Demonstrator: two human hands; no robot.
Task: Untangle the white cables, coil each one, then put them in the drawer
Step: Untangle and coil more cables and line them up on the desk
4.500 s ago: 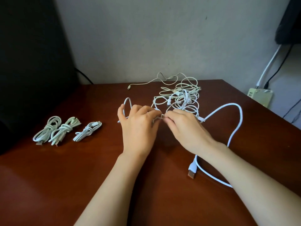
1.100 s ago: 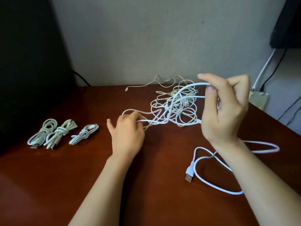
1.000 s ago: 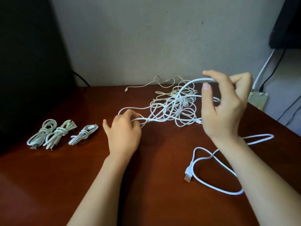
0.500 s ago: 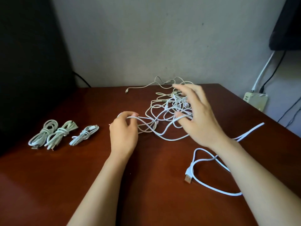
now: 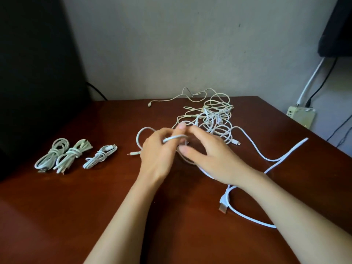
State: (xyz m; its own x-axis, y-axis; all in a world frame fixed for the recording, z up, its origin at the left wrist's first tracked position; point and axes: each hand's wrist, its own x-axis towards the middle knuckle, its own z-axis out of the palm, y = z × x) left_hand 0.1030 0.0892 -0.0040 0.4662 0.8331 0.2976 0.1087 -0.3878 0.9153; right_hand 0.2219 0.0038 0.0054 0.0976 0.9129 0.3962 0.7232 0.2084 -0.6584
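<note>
The right hand (image 5: 215,159), which 1 second ago holds a loop high above the tangle (image 5: 215,119), is now down low in front of it and close against the left hand (image 5: 158,155). Its fingers are spread and apart, thumb below and forefinger above, gripping nothing that shows; motion blurs the tips.

The left hand has lifted slightly off the counter (image 5: 95,206). Its fingers curl round a thin cable (image 5: 174,138), which runs across them toward the right hand. The same strand arcs out in a loop to the left and ends in a small plug lying on the wood.

The tangle sits lower and flatter at the back of the counter than when the loop is held up, and it looks no smaller.

The thick cable (image 5: 247,218) lies loose under the right forearm, its far stretch now straighter toward the counter's right edge.

The 3 coiled cables (image 5: 72,155) lie in a row at the left, unmoved.

My reading is that the lift has freed a length of the thin strand, and the hands are meeting to pass it over or begin winding it. That would make a 4th coil. Most of the untangling is yet to do, and no drawer is in view.
</note>
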